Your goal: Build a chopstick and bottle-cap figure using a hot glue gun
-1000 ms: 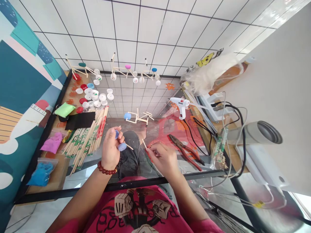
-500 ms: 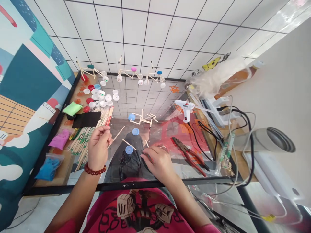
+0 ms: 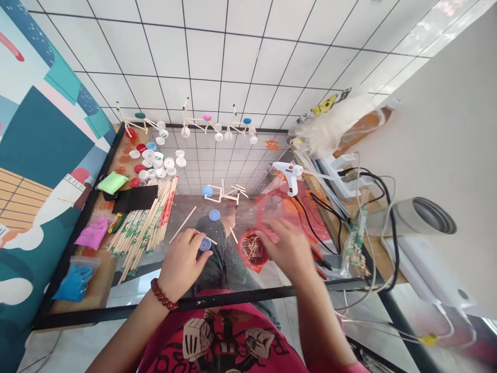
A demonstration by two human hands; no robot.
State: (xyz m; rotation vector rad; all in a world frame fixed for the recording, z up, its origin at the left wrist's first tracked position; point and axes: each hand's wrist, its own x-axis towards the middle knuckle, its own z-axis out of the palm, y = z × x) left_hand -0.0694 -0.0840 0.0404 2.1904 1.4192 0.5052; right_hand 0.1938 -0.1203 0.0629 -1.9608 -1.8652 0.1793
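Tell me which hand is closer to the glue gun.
Right. The right hand is below the glue gun in the picture; the left hand is farther off, at a blue cap.

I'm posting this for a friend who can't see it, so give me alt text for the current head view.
A bare left hand is at a blue disc on a see-through tabletop; the blurred right hand is by a red container of small sticks. Farther back lie a stick frame and a white glue gun.

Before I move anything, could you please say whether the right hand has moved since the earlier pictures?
Yes: against the white glue gun, the right hand has shifted rightward, uncovering more of the red container.
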